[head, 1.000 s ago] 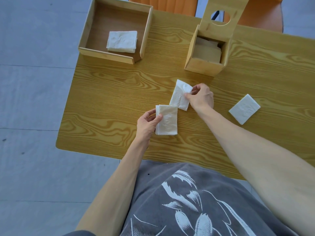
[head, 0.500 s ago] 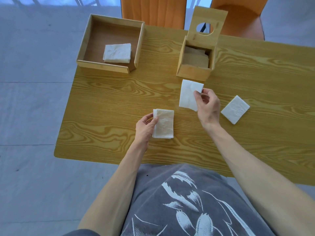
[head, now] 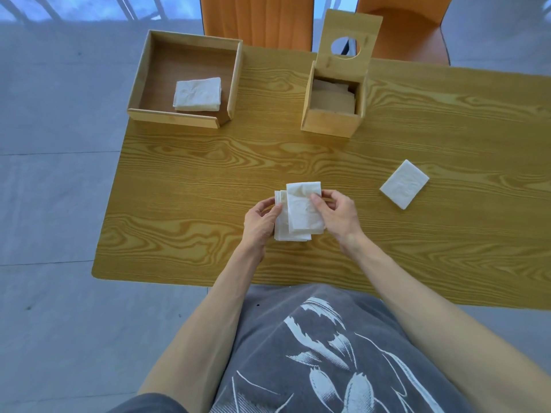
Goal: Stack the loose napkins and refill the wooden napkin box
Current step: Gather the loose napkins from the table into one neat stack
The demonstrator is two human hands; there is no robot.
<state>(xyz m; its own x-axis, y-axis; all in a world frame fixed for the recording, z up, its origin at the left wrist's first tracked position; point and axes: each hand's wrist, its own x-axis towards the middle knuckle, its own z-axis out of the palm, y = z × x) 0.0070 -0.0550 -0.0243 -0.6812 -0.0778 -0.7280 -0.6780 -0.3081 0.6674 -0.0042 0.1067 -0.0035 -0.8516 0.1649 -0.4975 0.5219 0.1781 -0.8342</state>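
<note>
A small stack of white naplins lies near the table's middle front as the napkin stack (head: 283,231), held at its left edge by my left hand (head: 259,225). My right hand (head: 337,216) pinches a single white napkin (head: 302,207) and lays it slightly askew on top of the stack. One loose folded napkin (head: 404,188) lies on the table to the right. The wooden napkin box (head: 329,122) stands at the back with its round-holed lid (head: 347,40) tipped up; napkins show inside it.
A shallow open wooden tray (head: 176,117) at the back left holds a folded pile of napkins (head: 197,94). Two orange chairs (head: 262,22) stand behind the wood-grain table (head: 208,174). The table's near edge runs just in front of my body.
My right hand carried the single napkin from in front of the box down and left onto the stack. My left hand stayed at the stack's left edge.
</note>
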